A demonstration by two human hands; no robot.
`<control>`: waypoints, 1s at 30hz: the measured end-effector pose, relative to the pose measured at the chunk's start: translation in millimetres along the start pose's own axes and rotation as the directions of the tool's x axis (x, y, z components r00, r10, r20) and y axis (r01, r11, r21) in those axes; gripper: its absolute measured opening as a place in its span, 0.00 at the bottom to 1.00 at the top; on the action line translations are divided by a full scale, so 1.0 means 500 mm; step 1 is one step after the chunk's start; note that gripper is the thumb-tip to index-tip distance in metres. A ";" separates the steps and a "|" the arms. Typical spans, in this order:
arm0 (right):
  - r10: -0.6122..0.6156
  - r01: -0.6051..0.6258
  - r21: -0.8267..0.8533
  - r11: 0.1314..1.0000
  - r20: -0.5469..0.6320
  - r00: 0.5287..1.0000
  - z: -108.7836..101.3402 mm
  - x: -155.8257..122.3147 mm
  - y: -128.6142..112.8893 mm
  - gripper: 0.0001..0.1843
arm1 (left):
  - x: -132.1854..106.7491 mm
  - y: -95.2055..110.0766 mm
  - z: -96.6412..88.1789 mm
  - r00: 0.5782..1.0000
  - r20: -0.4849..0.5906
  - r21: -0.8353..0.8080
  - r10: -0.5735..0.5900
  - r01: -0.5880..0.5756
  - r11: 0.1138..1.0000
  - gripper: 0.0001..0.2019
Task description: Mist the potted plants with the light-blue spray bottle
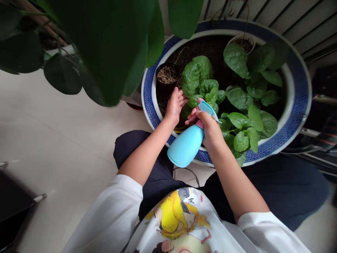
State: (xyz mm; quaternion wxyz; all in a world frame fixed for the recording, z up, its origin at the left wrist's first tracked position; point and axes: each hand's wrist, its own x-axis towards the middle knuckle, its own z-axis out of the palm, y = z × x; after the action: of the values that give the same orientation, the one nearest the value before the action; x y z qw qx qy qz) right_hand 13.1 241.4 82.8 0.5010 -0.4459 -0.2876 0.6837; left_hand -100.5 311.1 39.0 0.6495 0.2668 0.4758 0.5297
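My right hand (209, 128) is closed round the neck of a light blue spray bottle (185, 146) with a pink trigger, its nozzle pointing at the green leafy plants (238, 100) in a big blue-and-white ceramic planter (296, 116). My left hand (175, 105) reaches over the planter's near rim with its fingers curled, touching a large leaf (196, 73) beside a small black pot (167, 75) that sits in the soil.
Large dark leaves (110, 45) of another plant hang close to the camera at upper left. A small white pot (243, 42) stands at the planter's far side. Pale tiled floor (52, 133) lies to the left; a railing runs behind the planter.
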 end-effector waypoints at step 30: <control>0.035 -0.038 0.065 0.997 0.052 0.998 0.012 0.000 0.000 0.11 | 0.034 -0.040 0.001 0.974 -0.166 0.268 0.154 -0.106 0.958 0.09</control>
State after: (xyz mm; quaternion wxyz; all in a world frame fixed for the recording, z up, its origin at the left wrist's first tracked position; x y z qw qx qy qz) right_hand 7.7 241.9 85.2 0.4954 -0.4170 -0.2694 0.7129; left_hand -91.6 321.4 16.3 0.5259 0.3293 0.5801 0.5277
